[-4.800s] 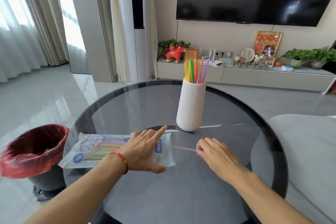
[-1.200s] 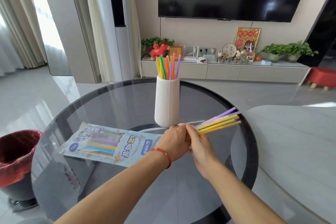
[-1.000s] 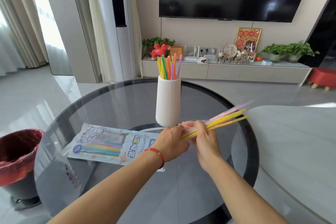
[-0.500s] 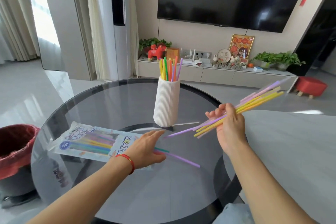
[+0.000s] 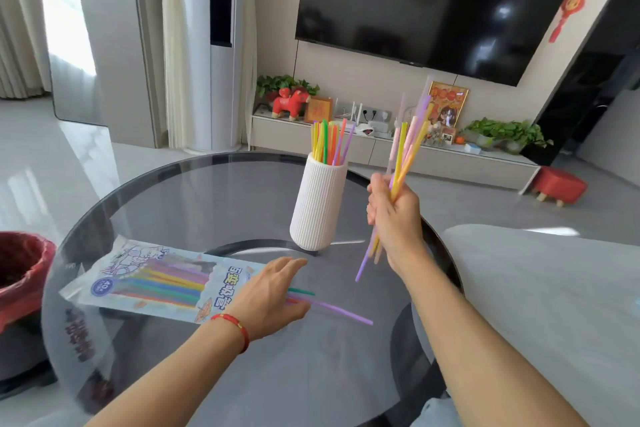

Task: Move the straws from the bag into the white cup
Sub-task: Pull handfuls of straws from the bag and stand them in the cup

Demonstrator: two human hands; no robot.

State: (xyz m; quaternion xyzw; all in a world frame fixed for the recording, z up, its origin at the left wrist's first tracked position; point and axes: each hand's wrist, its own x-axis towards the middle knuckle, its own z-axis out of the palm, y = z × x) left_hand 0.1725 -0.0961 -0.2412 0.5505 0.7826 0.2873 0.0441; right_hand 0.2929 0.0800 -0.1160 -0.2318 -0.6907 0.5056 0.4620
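From my remote station I record the right hand (image 5: 393, 215), at centre right of the frame, with fingers curled tight round a bundle of thin plastic straws in yellow, pink and purple (image 5: 405, 156); the bundle stands near upright, tips fanning toward the upper right, lower ends hanging below the fist. I judge it is held upright so the ends can be lowered into the tall white ribbed cup (image 5: 318, 204), which stands just left of that hand at frame centre and already holds a cluster of coloured straws (image 5: 329, 142). The left hand (image 5: 268, 295), lower centre, lies flat with fingers straight, pressing the open end of the printed clear plastic straw bag (image 5: 145, 279) against the round dark glass table (image 5: 207, 191), apparently to keep the bag from sliding. More straws remain inside the bag, and a green straw (image 5: 303, 291) and a long purple straw (image 5: 341, 310) protrude from its mouth onto the glass, right of the fingers. Task partly complete by my reckoning. A red-lined waste bin (image 5: 20, 274) sits at the left edge
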